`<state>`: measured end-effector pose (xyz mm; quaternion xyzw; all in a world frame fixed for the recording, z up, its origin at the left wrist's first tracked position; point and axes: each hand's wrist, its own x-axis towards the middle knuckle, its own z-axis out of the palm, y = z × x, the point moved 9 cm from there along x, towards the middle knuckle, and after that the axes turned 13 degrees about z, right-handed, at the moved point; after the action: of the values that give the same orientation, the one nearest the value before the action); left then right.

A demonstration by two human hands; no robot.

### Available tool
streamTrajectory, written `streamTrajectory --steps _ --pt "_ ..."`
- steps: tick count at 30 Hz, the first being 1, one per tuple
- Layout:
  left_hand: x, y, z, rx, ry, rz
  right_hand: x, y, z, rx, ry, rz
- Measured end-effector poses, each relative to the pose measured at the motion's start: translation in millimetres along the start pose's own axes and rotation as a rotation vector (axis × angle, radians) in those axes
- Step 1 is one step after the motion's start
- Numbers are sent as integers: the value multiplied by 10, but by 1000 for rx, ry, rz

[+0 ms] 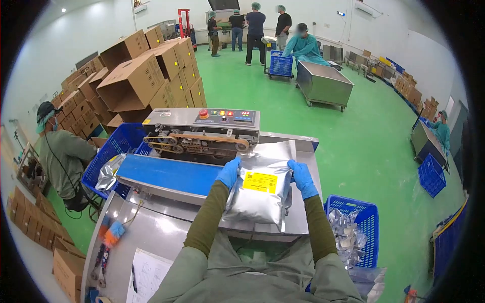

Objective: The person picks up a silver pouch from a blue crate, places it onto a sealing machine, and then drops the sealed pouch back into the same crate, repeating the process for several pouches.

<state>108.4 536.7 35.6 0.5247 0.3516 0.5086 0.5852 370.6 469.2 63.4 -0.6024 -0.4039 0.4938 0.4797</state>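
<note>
A filled silver foil pouch [256, 206] with a yellow label [259, 182] is held in front of me by both hands. My left hand [230, 172], in a blue glove, grips its left edge near the top. On the opposite edge, my right hand [303, 178] is closed in a matching glove. The pouch's flat upper end [275, 150] lies by the right end of a band sealing machine [202, 121], where the belts run. Left of the pouch extends the machine's blue conveyor belt [166, 174]. My fingertips are partly hidden behind the foil.
A blue crate [373, 230] of silver pouches stands at my right; another crate [91, 171] sits beyond the conveyor. Paper [146, 278], a pen [134, 279] and a brush [114, 233] lie at left. A seated person [65, 156] is nearby. Cardboard boxes [134, 83] are stacked behind.
</note>
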Motion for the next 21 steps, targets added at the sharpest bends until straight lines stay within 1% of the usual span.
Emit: streamTrajectory --steps 1,3,4,5,6,7,8,9,10,11,12,13,14,15,16,17,18,19,20,21 --pt "63 -65 -93 -4 12 -62 79 60 65 -29 -4 15" --pt "104 -42 -303 44 7 -50 307 285 162 -83 -6 36" --pt "78 39 -395 84 15 -13 158 186 259 -125 -2 30" --pt "54 107 -502 146 15 32 -107 140 434 112 -165 175" --pt "1 191 -624 222 5 84 -306 -21 409 -177 -194 -147" --pt "-59 271 -704 246 -30 113 -563 -160 355 -422 -135 -488" --pt "-138 329 -740 188 -63 103 -752 65 21 128 -100 -150" --pt "-192 391 -727 51 -115 47 -1118 19 -351 -161 129 24" --pt "-298 465 -692 -81 -161 -29 -1453 160 -764 -266 288 59" --pt "-421 560 -698 -174 -161 -85 -1743 428 -1279 -334 426 98" --pt "-490 660 -813 -184 -74 -61 -2120 739 -1933 -584 809 -112" --pt "-603 827 -1170 -112 81 42 -2680 963 -2437 -442 918 -15" --pt "-817 1091 -1583 208 228 180 -3276 1178 -2898 -282 1026 68" --pt "-1010 1234 -1650 490 367 293 -3782 1553 -3484 -519 1229 322" --pt "-1195 1313 -1726 466 470 376 -4347 1244 -3617 -615 1323 309" --pt "-1320 1406 -1696 457 539 434 -4870 1882 -4342 -926 1657 392" --pt "-1394 1462 -1718 419 586 469 -5233 1997 -4693 -909 1684 635" --pt "-1447 1474 -1750 364 611 479 -5419 2174 -5021 -941 1652 553" --pt "-1475 1483 -1744 318 614 471 -5569 2451 -5353 -974 1579 559" --pt "-1461 1481 -1739 285 598 458 -5664 2629 -5532 -1003 1505 606"
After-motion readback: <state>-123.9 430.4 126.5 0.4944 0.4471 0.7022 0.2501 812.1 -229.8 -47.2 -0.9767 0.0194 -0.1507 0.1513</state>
